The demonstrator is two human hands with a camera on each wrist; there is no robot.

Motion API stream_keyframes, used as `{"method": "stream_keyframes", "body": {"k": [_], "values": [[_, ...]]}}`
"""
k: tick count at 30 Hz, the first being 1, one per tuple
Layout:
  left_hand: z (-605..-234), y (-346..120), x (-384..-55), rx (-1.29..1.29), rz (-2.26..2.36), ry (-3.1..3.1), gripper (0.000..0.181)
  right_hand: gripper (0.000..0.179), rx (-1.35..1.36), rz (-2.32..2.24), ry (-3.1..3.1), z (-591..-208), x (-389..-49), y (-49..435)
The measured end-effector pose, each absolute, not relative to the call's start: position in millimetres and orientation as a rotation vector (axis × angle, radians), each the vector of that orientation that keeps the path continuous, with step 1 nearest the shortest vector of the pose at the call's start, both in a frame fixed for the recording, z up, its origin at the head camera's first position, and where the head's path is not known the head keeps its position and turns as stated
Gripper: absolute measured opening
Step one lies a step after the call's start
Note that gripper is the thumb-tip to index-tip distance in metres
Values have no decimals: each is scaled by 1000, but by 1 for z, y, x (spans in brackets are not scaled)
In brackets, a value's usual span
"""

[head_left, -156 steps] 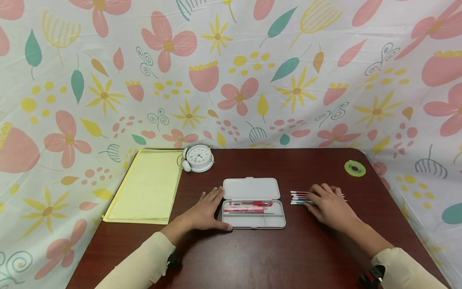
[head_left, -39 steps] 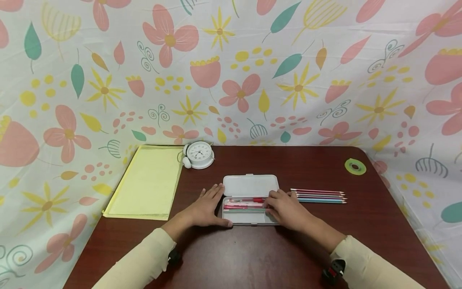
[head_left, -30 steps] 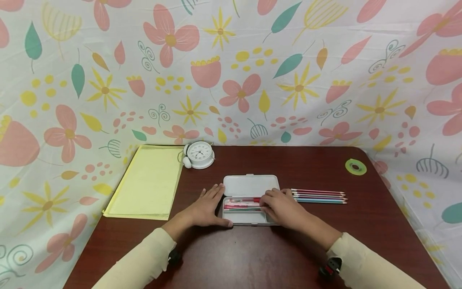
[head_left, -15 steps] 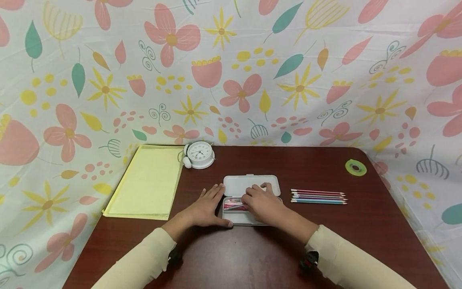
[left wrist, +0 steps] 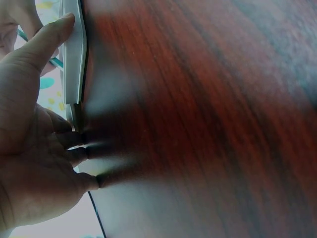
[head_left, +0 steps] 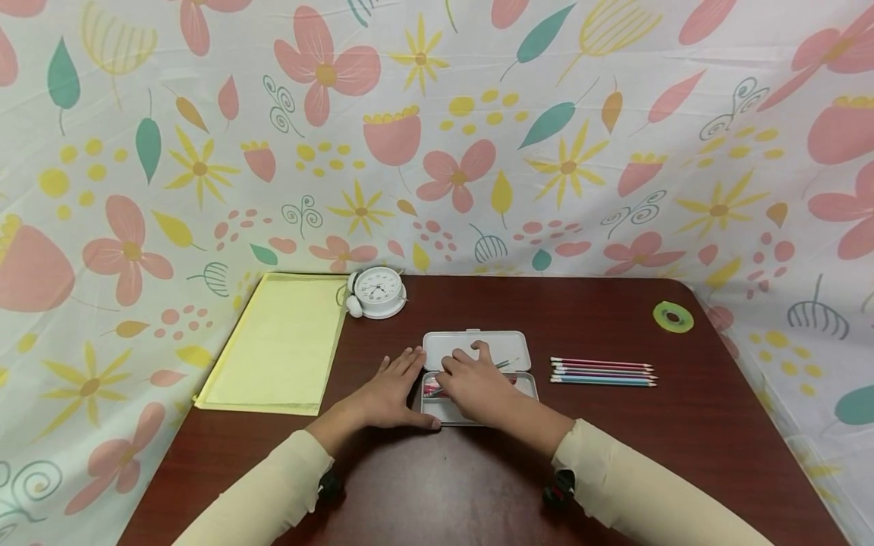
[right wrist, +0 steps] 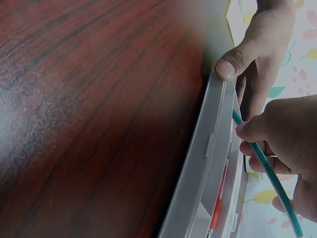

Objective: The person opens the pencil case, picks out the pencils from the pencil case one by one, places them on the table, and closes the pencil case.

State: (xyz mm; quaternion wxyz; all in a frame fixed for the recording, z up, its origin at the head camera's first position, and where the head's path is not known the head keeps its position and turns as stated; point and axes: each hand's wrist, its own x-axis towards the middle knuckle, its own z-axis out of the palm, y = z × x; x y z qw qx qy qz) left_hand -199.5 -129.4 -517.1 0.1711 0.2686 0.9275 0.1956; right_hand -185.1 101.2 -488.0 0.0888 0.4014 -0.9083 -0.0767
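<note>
The white pencil case (head_left: 454, 413) lies with its lid (head_left: 440, 349) folded back; red and pink pens (head_left: 433, 386) are in its rear compartment. My left hand (head_left: 385, 396) rests at the case's left side with fingers spread, its thumb (left wrist: 59, 27) on the front left corner. Above the case, my right hand (head_left: 478, 387) pinches a thin green pencil (right wrist: 270, 171) between thumb and fingers. In the head view, the end of this pencil shows in front of the lid. The hand hides much of the case's inside.
To the right, several pencils (head_left: 604, 371) lie side by side on the brown table (head_left: 437, 485). A green tape roll (head_left: 673, 317) is at the far right. A white alarm clock (head_left: 378, 292) and a yellow mesh zip folder (head_left: 276, 345) are at the back left.
My right hand has gone from the row of pencils to the case and then leftward over it. The green pencil has come up from the compartment in its fingers. My left hand has stayed put.
</note>
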Motion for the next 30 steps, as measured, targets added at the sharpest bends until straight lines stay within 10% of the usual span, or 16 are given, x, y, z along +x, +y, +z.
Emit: {"method": "stream_keyframes", "body": {"k": [30], "values": [[-511, -128, -198, 754, 562, 2612, 134, 9, 1018, 10, -2599, -472, -195, 173]]}}
